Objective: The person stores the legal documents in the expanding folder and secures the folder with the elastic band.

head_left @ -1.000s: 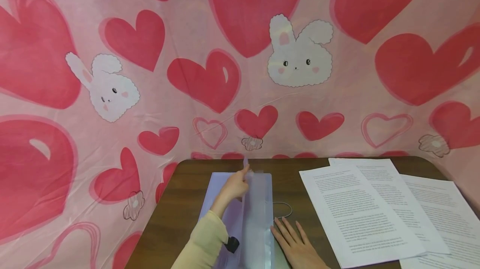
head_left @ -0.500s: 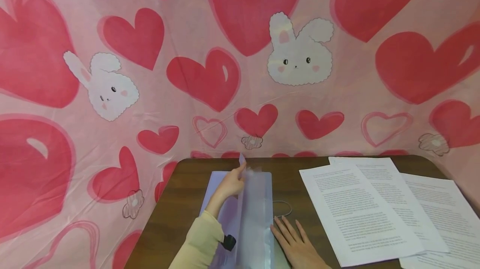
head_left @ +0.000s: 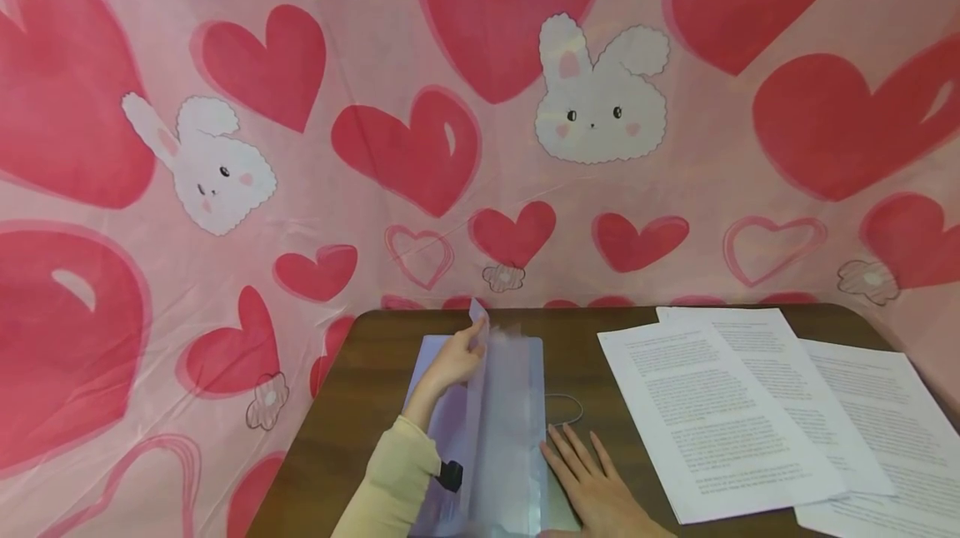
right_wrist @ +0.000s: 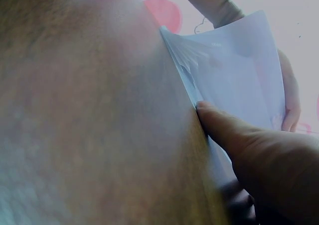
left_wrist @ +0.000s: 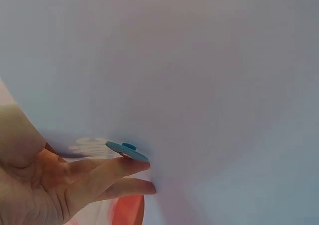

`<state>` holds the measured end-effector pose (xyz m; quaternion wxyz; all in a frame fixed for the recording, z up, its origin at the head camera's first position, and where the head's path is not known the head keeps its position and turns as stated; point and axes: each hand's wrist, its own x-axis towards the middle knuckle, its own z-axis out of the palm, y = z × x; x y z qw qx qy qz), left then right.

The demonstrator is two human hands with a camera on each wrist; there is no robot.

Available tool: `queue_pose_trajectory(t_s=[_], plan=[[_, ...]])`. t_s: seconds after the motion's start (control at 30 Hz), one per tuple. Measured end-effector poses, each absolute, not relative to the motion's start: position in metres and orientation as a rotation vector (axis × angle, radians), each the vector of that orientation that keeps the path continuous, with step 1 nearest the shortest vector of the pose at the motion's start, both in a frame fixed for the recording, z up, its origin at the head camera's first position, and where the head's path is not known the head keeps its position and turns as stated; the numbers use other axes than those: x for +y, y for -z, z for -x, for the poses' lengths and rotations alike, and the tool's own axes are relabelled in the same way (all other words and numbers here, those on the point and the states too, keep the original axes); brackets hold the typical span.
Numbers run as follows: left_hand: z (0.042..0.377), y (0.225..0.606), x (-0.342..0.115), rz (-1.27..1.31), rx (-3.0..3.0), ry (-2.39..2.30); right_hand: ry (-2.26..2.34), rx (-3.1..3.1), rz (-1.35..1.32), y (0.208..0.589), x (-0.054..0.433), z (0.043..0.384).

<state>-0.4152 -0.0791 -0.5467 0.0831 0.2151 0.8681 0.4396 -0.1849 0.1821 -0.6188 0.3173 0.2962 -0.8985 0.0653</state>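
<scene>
A purple document folder (head_left: 438,438) lies on the table with its translucent sleeves (head_left: 513,430) on the right side. My left hand (head_left: 455,359) pinches the raised purple cover (head_left: 476,405) near its far end. In the left wrist view the cover fills most of the picture, and a round blue button (left_wrist: 128,151) sits by the fingers. Flat beside the folder's right edge rests my right hand (head_left: 596,484), fingers straight and spread. Its thumb (right_wrist: 224,128) touches the folder's edge in the right wrist view. The lower end of the folder is cut off in the head view.
Several printed sheets (head_left: 738,421) overlap on the right of the brown table (head_left: 345,388). A thin grey cord loop (head_left: 580,407) sticks out from the folder's right side. Behind the table hangs a pink cloth (head_left: 675,188) with hearts and rabbits.
My left hand has moved a little leftward, drawing the raised cover left and away from the sleeves. My right hand keeps its place beside the folder. The head view has tilted slightly.
</scene>
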Motion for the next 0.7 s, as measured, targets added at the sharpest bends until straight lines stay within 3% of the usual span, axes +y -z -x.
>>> queue_pose_trajectory(t_s=[0.17,0.4,0.7], plan=[[0.418,0.545,-0.085,-0.665,2.529,-1.365,-0.212,-2.381,-0.785,0.620,0.181,0.185],[0.367,0.474,-0.070,-0.517,2.525,-1.344,-0.218,-2.404,-0.783,0.617,0.180,0.184],[0.359,0.466,-0.066,-0.473,2.554,-1.311,-0.221,-2.474,-0.807,0.603,0.181,0.178]])
